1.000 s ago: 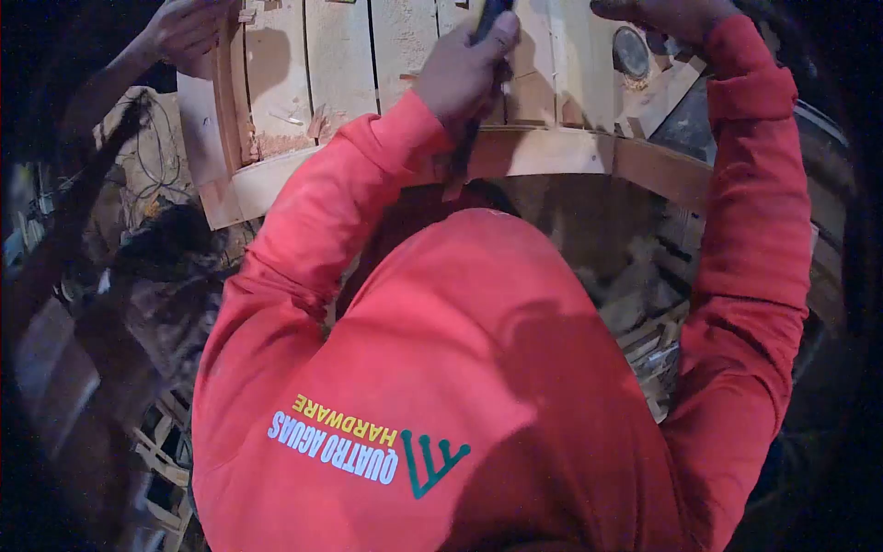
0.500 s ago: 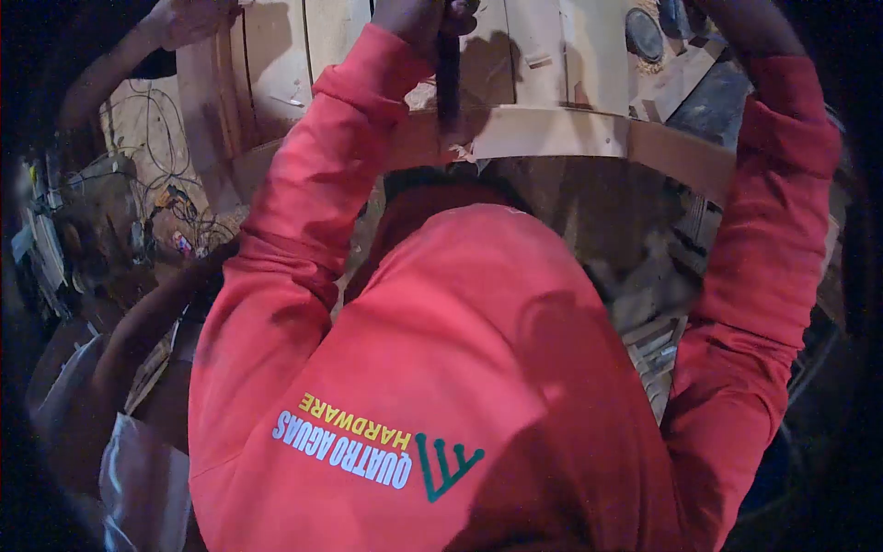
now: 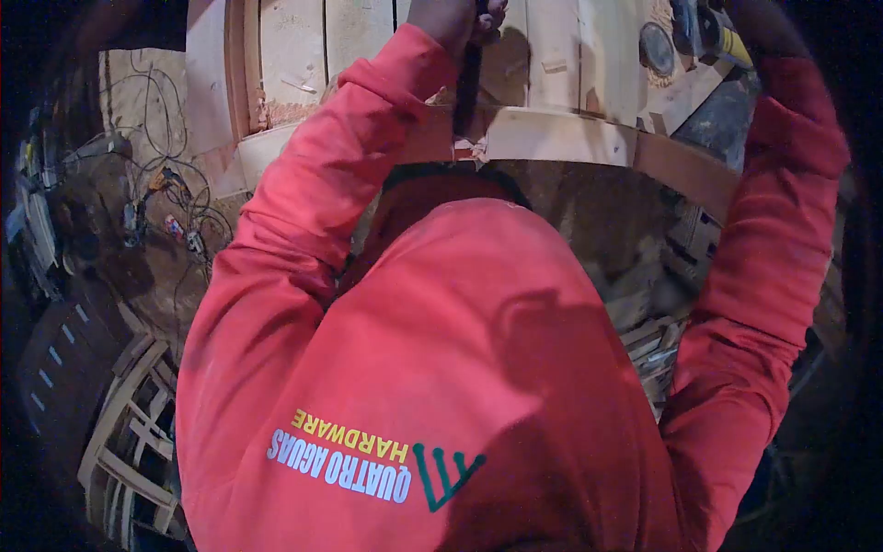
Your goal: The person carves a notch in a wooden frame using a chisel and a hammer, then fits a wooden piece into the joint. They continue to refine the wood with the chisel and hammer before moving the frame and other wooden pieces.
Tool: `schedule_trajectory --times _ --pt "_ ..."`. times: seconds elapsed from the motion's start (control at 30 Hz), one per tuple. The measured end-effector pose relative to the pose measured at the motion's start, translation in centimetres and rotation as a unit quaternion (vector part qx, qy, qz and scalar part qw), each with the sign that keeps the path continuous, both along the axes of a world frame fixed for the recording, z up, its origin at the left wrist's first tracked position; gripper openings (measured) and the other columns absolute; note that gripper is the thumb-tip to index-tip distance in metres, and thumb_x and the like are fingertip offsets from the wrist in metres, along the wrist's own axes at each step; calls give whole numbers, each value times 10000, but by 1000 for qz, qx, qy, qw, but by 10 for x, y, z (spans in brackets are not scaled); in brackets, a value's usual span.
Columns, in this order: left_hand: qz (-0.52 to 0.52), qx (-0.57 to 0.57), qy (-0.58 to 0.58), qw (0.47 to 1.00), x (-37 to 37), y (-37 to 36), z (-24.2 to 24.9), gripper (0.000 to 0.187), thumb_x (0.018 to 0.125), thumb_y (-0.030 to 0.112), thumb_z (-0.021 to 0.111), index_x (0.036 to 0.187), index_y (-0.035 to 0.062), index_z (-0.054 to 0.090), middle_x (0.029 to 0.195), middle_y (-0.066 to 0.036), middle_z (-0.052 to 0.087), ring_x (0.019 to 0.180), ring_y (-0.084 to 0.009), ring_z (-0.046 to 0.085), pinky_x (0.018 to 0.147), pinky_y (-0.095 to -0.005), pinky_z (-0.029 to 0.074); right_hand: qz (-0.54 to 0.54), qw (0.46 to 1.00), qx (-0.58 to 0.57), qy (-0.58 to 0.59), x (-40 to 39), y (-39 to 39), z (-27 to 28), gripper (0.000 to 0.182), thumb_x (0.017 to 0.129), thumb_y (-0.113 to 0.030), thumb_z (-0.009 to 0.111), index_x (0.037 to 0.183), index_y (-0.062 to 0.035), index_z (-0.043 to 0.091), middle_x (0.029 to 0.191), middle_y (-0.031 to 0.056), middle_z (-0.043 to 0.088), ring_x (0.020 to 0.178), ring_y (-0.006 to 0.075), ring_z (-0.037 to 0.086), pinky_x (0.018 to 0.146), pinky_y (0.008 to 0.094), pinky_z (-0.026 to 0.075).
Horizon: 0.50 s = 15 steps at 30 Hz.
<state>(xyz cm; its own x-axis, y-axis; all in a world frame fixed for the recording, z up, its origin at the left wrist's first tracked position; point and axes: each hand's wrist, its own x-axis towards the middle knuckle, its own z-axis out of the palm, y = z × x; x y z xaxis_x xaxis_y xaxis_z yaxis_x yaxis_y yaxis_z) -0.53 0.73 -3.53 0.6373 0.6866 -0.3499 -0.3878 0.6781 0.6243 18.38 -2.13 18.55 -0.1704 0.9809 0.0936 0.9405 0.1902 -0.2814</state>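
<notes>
My left hand (image 3: pixel 474 20) is at the top centre, its fingers curled round a dark upright bar (image 3: pixel 467 87). The bar's lower end meets the curved edge of a pale wooden board (image 3: pixel 552 136), where splintered wood (image 3: pixel 471 147) shows. Wooden slats (image 3: pixel 552 55) lie beyond this edge. At the top right, only the dark wrist area of my right hand (image 3: pixel 759 26) shows; its fingers are hidden. A yellow and black object (image 3: pixel 733 44) and a round dark object (image 3: pixel 657 49) are near it.
Tangled cables (image 3: pixel 170 170) lie on the ground at the left. A wooden lattice frame (image 3: pixel 133 460) is at the lower left, beside a dark slotted panel (image 3: pixel 60 359). Wood pieces (image 3: pixel 653 354) lie below the curved board at the right. Wood chips (image 3: pixel 290 112) rest by the slats.
Another person's arm at the upper left and body at the lower left are gone from view. The view has shifted slightly; my left hand still grips the bar.
</notes>
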Motion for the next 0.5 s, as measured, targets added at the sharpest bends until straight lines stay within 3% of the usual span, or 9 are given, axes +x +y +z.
schedule_trajectory --times 0.07,0.2,0.27,0.3,0.37,0.43,0.5 --pt "-12 -7 -6 1000 -5 0 -1 661 931 836 413 899 189 545 558 39 459 389 -99 388 377 -248 287 -35 999 -41 1 -13 9 25 496 844 -77 719 1327 10 651 748 -27 584 617 75 519 581 274 465" --pt "13 8 -14 1000 -10 -2 -1 673 931 844 390 843 191 526 546 37 455 386 -106 387 381 -258 286 -35 992 119 19 0 44 -5 479 853 -119 710 1326 -50 681 700 -29 556 583 80 501 540 276 433" --pt "24 25 -4 999 -11 -2 0 679 932 848 379 820 192 516 543 36 455 384 -107 382 383 -262 286 -16 989 142 20 6 57 -24 486 859 -126 704 1341 -68 680 675 -31 540 554 84 490 519 280 432" --pt "35 16 7 999 -10 -3 2 679 931 848 379 813 193 515 544 36 453 382 -109 377 381 -264 284 0 994 109 11 1 55 -33 488 866 -133 701 1350 -75 678 662 -32 530 542 86 485 514 284 434" --pt "57 -2 29 998 -7 -4 8 680 930 849 380 801 195 513 545 35 449 378 -112 367 377 -268 281 -111 977 -180 -8 -9 55 -27 515 886 -146 694 1397 -102 653 640 -27 519 525 102 488 508 303 456" --pt "40 -19 14 999 -10 -4 8 675 930 847 388 809 195 515 548 35 442 378 -112 360 375 -267 277 -64 962 -264 11 -43 29 -10 535 894 -129 685 1426 -113 630 627 -25 512 515 97 492 490 305 449" --pt "31 -27 16 999 -11 -6 6 671 929 847 392 811 198 516 550 35 435 379 -112 355 376 -266 276 -49 970 -240 14 -17 50 -19 532 886 -117 692 1415 -104 635 628 -18 523 510 96 499 478 302 444"
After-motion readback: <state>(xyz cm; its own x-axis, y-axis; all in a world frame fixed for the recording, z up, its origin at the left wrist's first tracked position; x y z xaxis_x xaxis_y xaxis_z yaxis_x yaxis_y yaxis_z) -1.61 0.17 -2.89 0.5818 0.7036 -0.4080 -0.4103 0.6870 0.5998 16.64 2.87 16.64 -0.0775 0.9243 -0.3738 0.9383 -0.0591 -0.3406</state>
